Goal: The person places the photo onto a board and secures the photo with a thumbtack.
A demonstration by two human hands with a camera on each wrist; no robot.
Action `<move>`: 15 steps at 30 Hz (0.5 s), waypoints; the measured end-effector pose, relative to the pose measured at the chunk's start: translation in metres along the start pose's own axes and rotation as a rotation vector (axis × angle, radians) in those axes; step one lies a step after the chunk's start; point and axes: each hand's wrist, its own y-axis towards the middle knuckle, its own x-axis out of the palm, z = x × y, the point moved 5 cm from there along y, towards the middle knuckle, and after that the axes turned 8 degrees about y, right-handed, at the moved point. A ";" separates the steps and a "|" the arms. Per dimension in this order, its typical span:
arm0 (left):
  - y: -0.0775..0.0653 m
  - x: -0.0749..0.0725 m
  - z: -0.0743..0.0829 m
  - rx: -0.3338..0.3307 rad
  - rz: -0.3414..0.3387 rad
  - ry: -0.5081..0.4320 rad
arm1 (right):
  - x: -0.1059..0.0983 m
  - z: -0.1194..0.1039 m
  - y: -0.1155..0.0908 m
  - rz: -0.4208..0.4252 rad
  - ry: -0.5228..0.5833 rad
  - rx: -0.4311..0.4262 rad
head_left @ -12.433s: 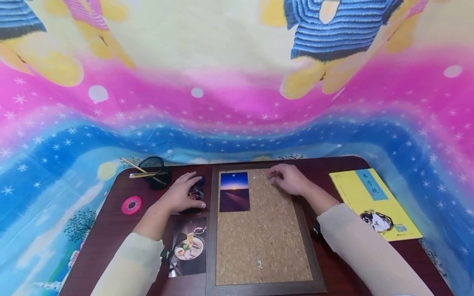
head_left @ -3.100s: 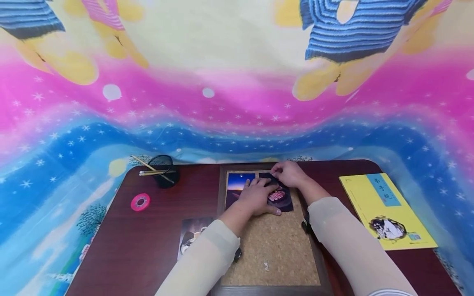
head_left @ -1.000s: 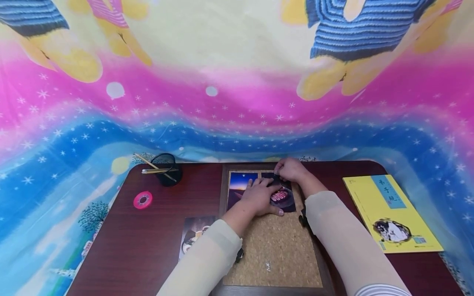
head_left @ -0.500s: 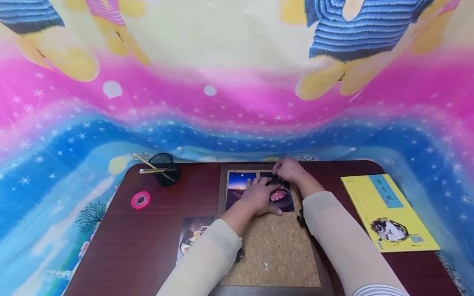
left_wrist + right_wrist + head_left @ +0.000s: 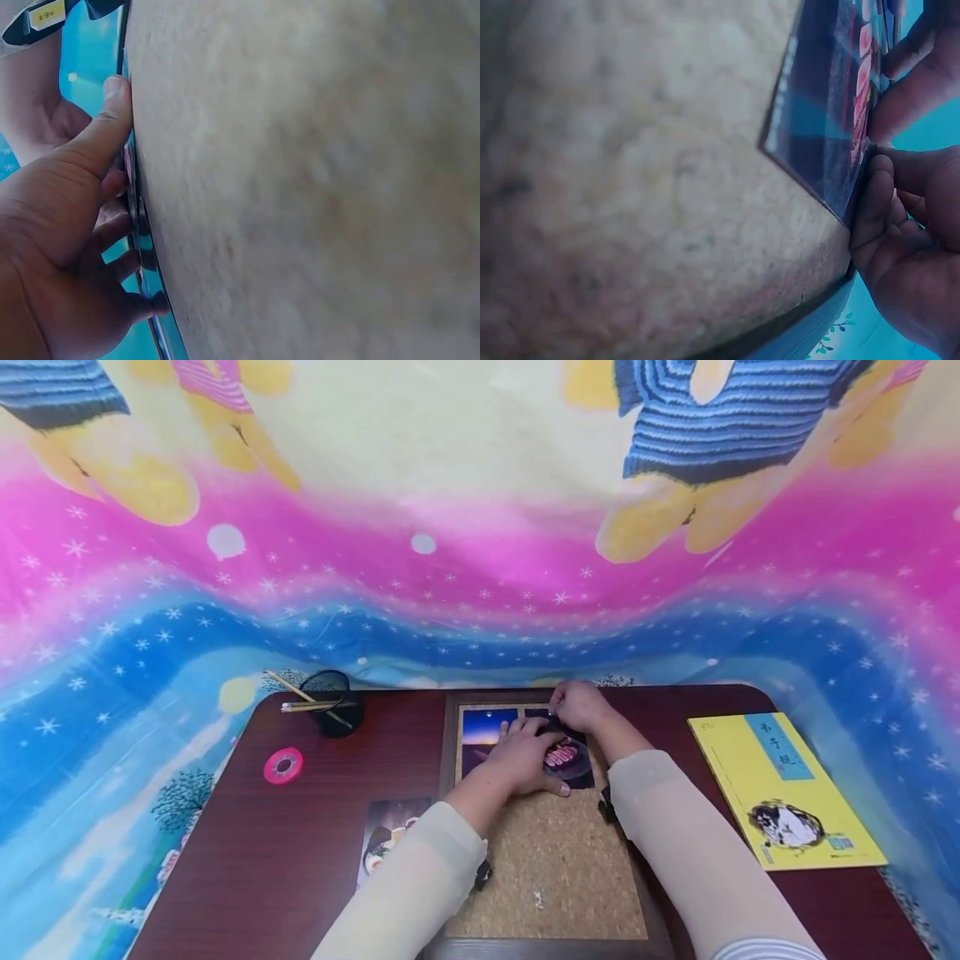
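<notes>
A framed corkboard (image 5: 555,852) lies on the table. Across a dark photo of sliced meat (image 5: 576,764) at its upper right, my left hand (image 5: 517,758) presses with spread fingers. At that photo's top edge, the fingertips of my right hand (image 5: 581,706) pinch a small clear push pin (image 5: 552,712), mostly hidden by the fingers. To the left, a sunset photo (image 5: 487,727) with a pin at its top is partly covered by my left hand. The right wrist view shows the meat photo (image 5: 817,135) close against the cork, its near corner slightly raised.
A ramen photo (image 5: 386,822) lies left of the board, partly under my left sleeve. Several clear pins (image 5: 538,898) sit low on the cork. Further left are a pink tape roll (image 5: 283,766) and a black mesh pencil cup (image 5: 341,714); a yellow book (image 5: 783,789) lies right.
Since the oldest frame, the meat photo has gone from the table at left onto the board, both hands now on it. Over the last second the hands have barely moved.
</notes>
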 end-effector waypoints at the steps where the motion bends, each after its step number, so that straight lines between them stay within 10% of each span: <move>1: -0.001 0.001 0.000 0.011 0.001 0.015 | 0.000 0.000 -0.001 0.000 0.004 -0.004; 15: -0.013 -0.002 -0.003 0.080 0.013 -0.002 | -0.005 0.009 -0.013 0.028 0.093 -0.052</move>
